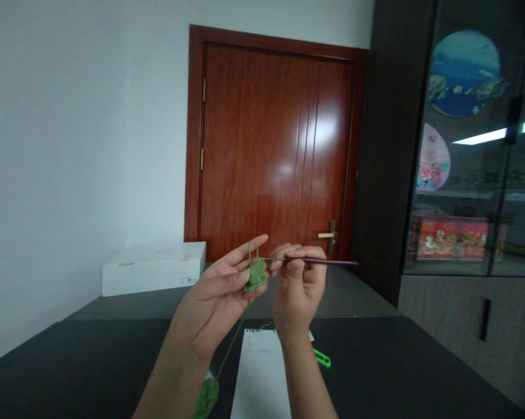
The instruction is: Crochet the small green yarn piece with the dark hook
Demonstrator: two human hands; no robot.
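I hold a small green crochet piece (pixel 256 275) up in front of me, pinched against the fingertips of my left hand (pixel 214 297). The fingers (pixel 240 259) of that hand curve loosely upward, with the thumb side pressing the piece from below, and a short strand of yarn stands up above it. My right hand (pixel 297 291) is closed around a slim dark crochet hook (pixel 310 261), gripping it near the middle, and its thin tip points left to the top edge of the green piece. A green yarn strand (pixel 234 343) drops from the piece past my left wrist to a green yarn ball (pixel 206 398) at the bottom of my view, partly cut off. Below my hands, a white notepad (pixel 260 372) lies on a dark tabletop (pixel 92 349), and a bright green plastic item (pixel 322 358), too hidden by my right wrist to name, sits just beside it. Farther ahead, a white cardboard box (pixel 151 269) rests on a dark ledge near the wall, facing a glossy red-brown wooden door (pixel 266 145) with a brass handle (pixel 327 235). To the right stands a dark glass-fronted cabinet (pixel 458 145).
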